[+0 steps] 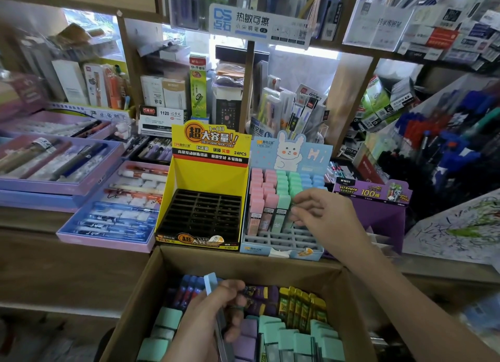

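Fingers of the left hand (213, 310) grip 1 slim case (212, 283), with a pale blue cap on top and a clear grey body, held tilted over the cardboard box (151, 275) of mint, purple and yellow cases (273, 332). The right hand (322, 218) reaches into the bunny tray (281, 240) on the counter (81, 253). Its fingers bend at a mint case (283, 203), but I cannot tell whether they grip it.

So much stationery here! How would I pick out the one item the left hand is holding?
Find the open cardboard box at the bottom, packed with small cases. Above it the left hand grips one slim case, raised and tilted. Its cap is pale blue, while the packed ones nearby have mint or purple caps.
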The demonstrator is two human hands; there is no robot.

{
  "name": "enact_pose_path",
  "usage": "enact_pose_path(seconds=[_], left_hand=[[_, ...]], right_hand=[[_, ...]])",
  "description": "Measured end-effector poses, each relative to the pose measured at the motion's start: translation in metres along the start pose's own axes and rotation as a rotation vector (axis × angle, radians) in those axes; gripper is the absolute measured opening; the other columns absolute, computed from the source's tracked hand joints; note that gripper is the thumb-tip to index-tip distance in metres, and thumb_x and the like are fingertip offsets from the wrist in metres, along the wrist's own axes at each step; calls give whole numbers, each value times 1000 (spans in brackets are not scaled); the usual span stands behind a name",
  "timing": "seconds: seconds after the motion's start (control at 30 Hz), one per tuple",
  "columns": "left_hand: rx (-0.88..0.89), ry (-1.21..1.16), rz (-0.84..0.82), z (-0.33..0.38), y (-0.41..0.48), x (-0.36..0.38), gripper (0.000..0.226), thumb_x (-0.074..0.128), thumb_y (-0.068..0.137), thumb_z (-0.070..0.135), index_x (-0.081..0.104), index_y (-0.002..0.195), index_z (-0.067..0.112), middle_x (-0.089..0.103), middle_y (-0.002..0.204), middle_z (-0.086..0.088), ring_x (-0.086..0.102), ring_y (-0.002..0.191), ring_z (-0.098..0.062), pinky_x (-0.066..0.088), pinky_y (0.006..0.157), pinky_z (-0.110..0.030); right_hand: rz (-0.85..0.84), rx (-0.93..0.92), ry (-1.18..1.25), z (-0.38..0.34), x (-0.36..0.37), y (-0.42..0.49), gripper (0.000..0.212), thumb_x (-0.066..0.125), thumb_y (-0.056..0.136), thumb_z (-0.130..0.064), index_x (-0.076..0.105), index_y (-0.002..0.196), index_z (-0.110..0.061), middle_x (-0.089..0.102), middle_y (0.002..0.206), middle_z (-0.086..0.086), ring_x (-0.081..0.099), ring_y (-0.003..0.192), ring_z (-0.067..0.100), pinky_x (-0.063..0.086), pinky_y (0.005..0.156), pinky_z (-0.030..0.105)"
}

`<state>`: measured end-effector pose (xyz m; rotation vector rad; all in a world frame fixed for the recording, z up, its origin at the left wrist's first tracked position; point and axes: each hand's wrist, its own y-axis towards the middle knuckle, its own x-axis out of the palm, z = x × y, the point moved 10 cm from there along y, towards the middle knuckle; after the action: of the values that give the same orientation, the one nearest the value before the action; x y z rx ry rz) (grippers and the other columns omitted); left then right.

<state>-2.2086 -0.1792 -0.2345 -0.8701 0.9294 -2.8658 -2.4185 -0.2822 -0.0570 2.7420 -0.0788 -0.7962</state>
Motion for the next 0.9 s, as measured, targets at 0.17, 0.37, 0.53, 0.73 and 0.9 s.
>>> enact_pose_path(seconds=[0.17, 0.37, 0.53, 0.73, 0.9], left_hand=[[11, -2, 12, 3, -7, 3, 24, 40, 93, -10, 64, 95, -12, 58, 60, -21, 45, 35, -25, 33, 30, -21], [-25, -95, -24, 5, -15, 16, 20, 38, 94, -3, 57, 90, -7, 51, 56, -18, 41, 38, -23, 28, 33, -21], [30, 29, -103, 8, -21, 27, 9, 57, 89, 3, 58, 82, -1, 50, 63, -20, 43, 45, -24, 31, 36, -25], [196, 505, -160, 20, -32, 34, 33, 59, 97, 5, 74, 102, 34, 73, 77, 5, 66, 71, -6, 48, 67, -19], [286, 583, -175, 29, -41, 42, 29, 61, 96, 1, 69, 114, 23, 78, 99, 8, 68, 95, 3, 49, 78, -11]], right_hand=[[17, 8, -9, 0, -2, -3, 30, 73, 91, -1, 69, 90, -31, 75, 75, -3, 76, 74, 9, 64, 69, 25], [30, -14, -1, -17, -2, -17, 17, 75, 91, -7, 72, 89, -23, 74, 75, -5, 73, 63, 11, 62, 59, 26], [-205, 37, 72, -33, 41, -42, 9, 72, 95, -22, 76, 87, -25, 74, 74, 0, 69, 58, 11, 54, 55, 18], [-480, 120, -11, -35, 98, -76, 32, 73, 82, -58, 77, 86, -26, 76, 75, -2, 73, 66, 16, 60, 63, 39], [-494, 116, 15, -30, 98, -76, 14, 74, 90, -37, 79, 87, -24, 76, 72, -5, 72, 64, 8, 59, 61, 23]])
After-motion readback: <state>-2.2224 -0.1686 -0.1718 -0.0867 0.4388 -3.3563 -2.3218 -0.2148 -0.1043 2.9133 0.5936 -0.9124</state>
